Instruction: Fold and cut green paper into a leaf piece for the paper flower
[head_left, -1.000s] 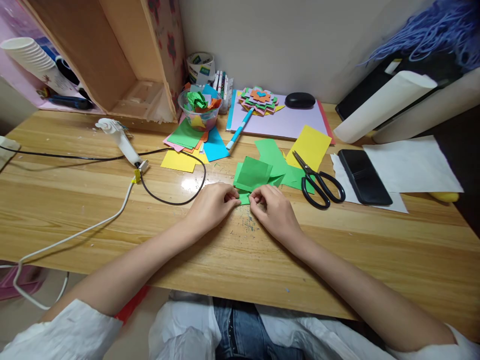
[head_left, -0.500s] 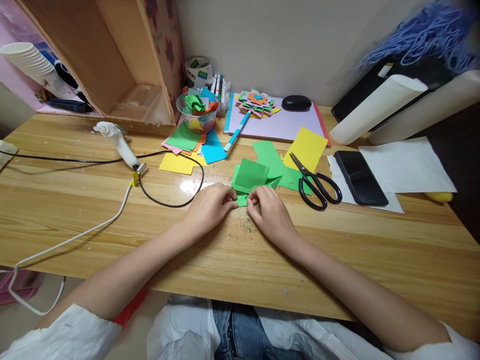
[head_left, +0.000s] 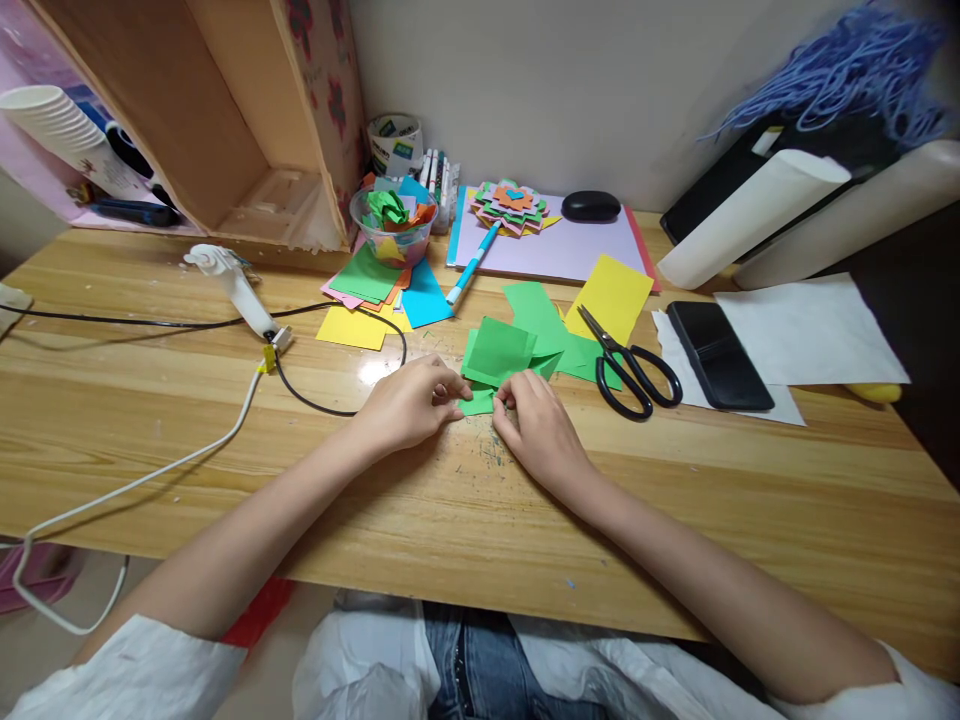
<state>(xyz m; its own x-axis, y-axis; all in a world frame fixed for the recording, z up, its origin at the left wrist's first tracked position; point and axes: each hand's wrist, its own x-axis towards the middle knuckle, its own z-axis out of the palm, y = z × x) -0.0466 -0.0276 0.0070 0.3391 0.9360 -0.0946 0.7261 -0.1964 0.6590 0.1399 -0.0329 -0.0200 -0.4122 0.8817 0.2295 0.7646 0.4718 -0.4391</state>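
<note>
A small folded piece of green paper (head_left: 478,402) lies between my two hands on the wooden table. My left hand (head_left: 409,402) has thumb and forefinger at its left edge, with a small gap showing behind the fingertips. My right hand (head_left: 541,425) pinches its right end, the fingers curled and partly covering it. Just beyond the fingertips sits a green paper square (head_left: 501,347), on top of other green pieces. To the right, black-handled scissors (head_left: 626,365) lie open-bladed or nearly so, their tips over a yellow sheet (head_left: 616,300).
Behind are a clear tub of paper scraps (head_left: 393,245), a blue marker (head_left: 474,262) and a layered paper flower (head_left: 511,208) on a lilac pad (head_left: 592,250). A phone (head_left: 718,355) lies at right. A black cable (head_left: 319,408) runs close to my left hand.
My left hand has shifted slightly left, its fingertips a little further apart, and more of the small green paper shows. My right hand has barely moved.
</note>
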